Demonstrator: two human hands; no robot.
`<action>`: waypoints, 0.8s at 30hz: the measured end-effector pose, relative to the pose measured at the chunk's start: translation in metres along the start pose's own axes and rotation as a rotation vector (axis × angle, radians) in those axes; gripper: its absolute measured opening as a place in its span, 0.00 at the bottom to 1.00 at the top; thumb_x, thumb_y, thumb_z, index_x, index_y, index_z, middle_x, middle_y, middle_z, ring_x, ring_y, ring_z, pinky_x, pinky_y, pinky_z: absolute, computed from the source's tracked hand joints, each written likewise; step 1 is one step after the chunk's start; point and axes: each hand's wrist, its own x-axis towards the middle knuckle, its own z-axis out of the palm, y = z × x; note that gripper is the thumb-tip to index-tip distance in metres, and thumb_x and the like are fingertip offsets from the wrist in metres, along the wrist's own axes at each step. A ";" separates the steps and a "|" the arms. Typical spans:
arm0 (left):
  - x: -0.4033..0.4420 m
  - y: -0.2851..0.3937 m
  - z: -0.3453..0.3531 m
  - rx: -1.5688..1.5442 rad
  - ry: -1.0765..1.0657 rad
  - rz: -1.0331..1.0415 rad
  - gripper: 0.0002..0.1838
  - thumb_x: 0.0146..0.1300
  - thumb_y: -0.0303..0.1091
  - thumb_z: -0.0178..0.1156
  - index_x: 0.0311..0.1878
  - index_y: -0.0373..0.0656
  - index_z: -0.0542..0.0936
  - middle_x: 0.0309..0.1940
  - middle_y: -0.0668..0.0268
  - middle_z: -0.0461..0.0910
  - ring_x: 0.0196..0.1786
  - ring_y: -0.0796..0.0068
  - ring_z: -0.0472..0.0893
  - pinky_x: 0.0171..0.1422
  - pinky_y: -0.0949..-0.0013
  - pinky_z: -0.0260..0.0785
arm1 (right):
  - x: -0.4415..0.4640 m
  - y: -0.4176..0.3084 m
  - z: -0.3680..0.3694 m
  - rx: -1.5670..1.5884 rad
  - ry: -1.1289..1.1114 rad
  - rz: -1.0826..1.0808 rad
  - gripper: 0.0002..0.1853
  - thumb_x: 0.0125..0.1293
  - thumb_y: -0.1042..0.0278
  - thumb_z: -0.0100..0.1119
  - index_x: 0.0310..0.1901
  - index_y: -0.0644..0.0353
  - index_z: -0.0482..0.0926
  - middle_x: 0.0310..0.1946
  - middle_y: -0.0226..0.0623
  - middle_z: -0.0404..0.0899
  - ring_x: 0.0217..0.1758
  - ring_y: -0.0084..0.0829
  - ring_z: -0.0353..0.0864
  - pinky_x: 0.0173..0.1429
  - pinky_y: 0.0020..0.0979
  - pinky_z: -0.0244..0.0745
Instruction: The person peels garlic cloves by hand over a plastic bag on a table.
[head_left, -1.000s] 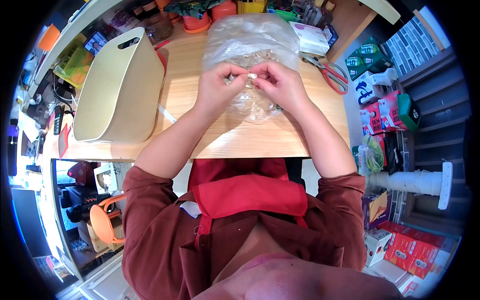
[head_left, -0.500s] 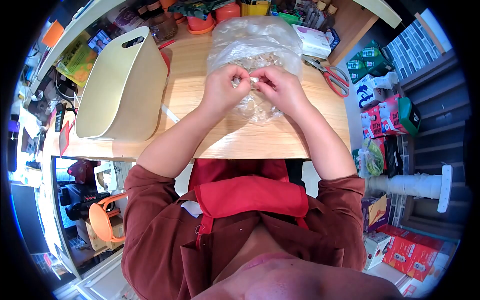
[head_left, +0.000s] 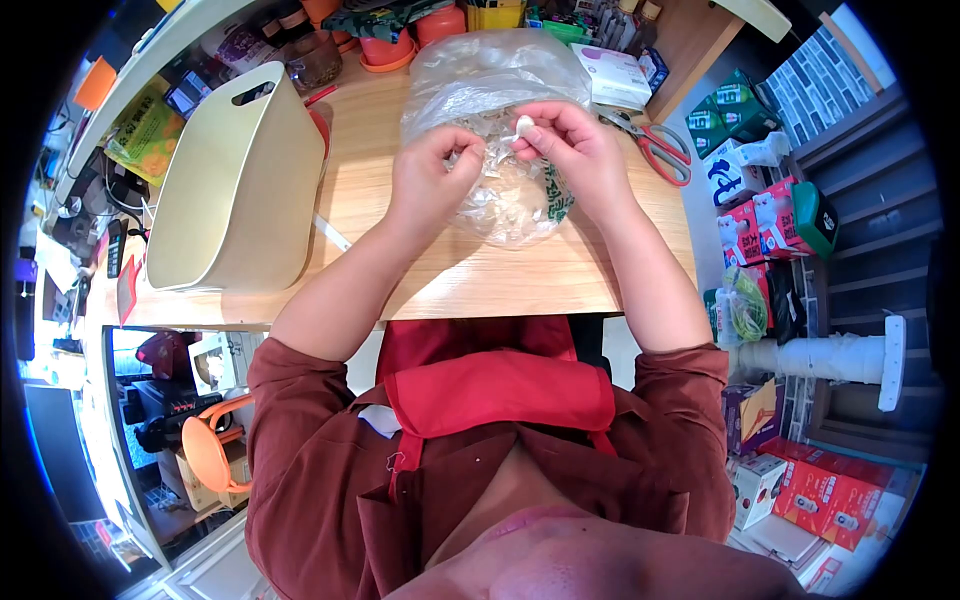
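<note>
A clear plastic bag [head_left: 490, 72] lies on the wooden desk, with pale papery skins [head_left: 505, 200] spread in its near part and green print at its right side. Over it, my right hand [head_left: 580, 160] pinches a small white garlic clove [head_left: 524, 124] between thumb and fingers. My left hand [head_left: 432, 172] is held just to the left, its thumb and forefinger pressed together. Whatever those left fingertips hold, if anything, is too small to make out. The two hands are apart from each other.
A tall cream bin [head_left: 235, 190] stands on the desk at left. Red-handled scissors [head_left: 665, 155] lie at the right edge, near a white box [head_left: 612, 78]. Red pots [head_left: 388, 50] line the back. A white strip [head_left: 332, 232] lies beside the bin.
My hands were together over the bag and have drawn apart. The clove now shows plainly in my right fingers, and the green print on the bag has come into view.
</note>
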 end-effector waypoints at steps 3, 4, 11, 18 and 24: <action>0.000 -0.001 0.002 -0.004 0.007 0.035 0.04 0.58 0.26 0.57 0.34 0.36 0.79 0.27 0.72 0.77 0.33 0.85 0.73 0.38 0.79 0.66 | -0.003 -0.003 0.004 -0.039 -0.044 0.068 0.11 0.63 0.75 0.53 0.47 0.65 0.75 0.36 0.31 0.77 0.36 0.19 0.77 0.42 0.19 0.72; 0.000 -0.001 0.002 -0.008 0.009 0.039 0.05 0.58 0.27 0.58 0.35 0.36 0.79 0.27 0.72 0.77 0.33 0.85 0.73 0.38 0.79 0.66 | -0.004 -0.005 0.005 -0.052 -0.053 0.093 0.12 0.63 0.74 0.53 0.48 0.65 0.75 0.36 0.31 0.77 0.36 0.18 0.76 0.43 0.19 0.72; 0.000 -0.001 -0.001 -0.156 -0.058 -0.081 0.06 0.57 0.28 0.60 0.37 0.37 0.79 0.31 0.71 0.78 0.35 0.86 0.74 0.39 0.80 0.66 | -0.002 0.000 0.004 -0.008 -0.118 0.166 0.10 0.62 0.75 0.55 0.45 0.65 0.75 0.34 0.30 0.77 0.33 0.17 0.75 0.41 0.19 0.71; 0.001 -0.001 -0.003 -0.294 -0.103 -0.187 0.07 0.56 0.28 0.61 0.38 0.36 0.79 0.31 0.70 0.78 0.34 0.85 0.74 0.39 0.80 0.66 | -0.001 0.002 0.002 -0.027 -0.146 0.162 0.07 0.60 0.75 0.57 0.40 0.65 0.74 0.30 0.29 0.77 0.32 0.17 0.75 0.38 0.18 0.72; 0.001 -0.002 -0.002 -0.372 -0.104 -0.246 0.06 0.55 0.28 0.61 0.35 0.35 0.80 0.29 0.71 0.78 0.33 0.86 0.73 0.37 0.80 0.65 | -0.001 0.005 0.003 -0.025 -0.148 0.164 0.06 0.60 0.76 0.57 0.39 0.65 0.75 0.29 0.29 0.77 0.30 0.17 0.75 0.37 0.19 0.72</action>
